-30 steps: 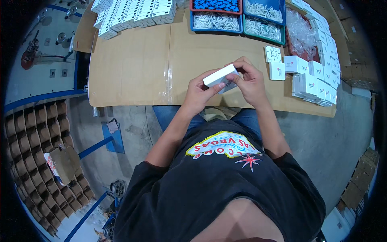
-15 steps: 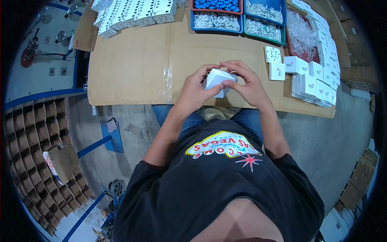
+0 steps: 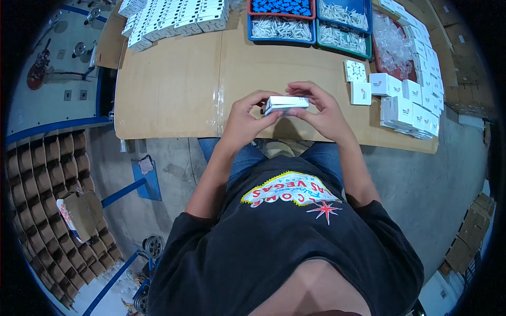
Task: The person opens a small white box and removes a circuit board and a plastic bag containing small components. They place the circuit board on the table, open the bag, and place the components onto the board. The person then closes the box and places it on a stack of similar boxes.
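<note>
Above the near edge of the cardboard-covered table [image 3: 168, 89], both my hands grip a small white box [image 3: 287, 101]. It now shows a narrow side with what looks like a slit or fold along it. My left hand [image 3: 246, 118] closes on its left end, thumb at the near side and fingers behind. On the right end, my right hand [image 3: 328, 113] presses its thumb against the near side, the index finger arched above. To their right lie a white box [image 3: 361, 93] and a white square piece with a dark pattern [image 3: 355, 71].
White boxes [image 3: 405, 111] stand stacked along the right edge. Beside them is a red bin of clear plastic bags [image 3: 392, 45]. Blue and green trays of white plugs [image 3: 281, 27] and a tray of blue parts [image 3: 280, 7] sit at the back. Rows of white boxes [image 3: 179, 16] fill the far left.
The white box has been tipped in my hands, from an angled broad face to a nearly level narrow side. My fingers have shifted slightly around it; both hands keep hold.
</note>
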`<state>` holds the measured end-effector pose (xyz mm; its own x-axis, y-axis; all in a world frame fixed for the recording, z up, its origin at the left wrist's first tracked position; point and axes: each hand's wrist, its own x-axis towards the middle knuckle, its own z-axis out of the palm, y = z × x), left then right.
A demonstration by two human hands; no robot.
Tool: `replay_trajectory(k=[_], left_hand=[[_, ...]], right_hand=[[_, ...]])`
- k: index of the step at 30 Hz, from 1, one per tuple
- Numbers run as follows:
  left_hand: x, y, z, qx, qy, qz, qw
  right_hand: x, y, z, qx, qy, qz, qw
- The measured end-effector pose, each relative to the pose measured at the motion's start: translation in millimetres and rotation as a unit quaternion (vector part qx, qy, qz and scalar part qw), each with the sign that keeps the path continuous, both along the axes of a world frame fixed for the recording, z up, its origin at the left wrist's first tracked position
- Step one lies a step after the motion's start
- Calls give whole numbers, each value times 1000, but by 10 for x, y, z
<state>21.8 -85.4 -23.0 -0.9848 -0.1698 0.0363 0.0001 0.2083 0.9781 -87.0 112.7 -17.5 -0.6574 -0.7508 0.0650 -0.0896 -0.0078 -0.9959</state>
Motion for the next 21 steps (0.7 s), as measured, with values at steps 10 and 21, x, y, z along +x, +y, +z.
replay_trajectory(k=[10,21], left_hand=[[-7,2,-11,-30,15,-10,999],[-25,216,98,176,102,39,978]], right_hand=[[33,-28,-17,101,88,2,991],[33,2,-262,-183,-257,-64,947]])
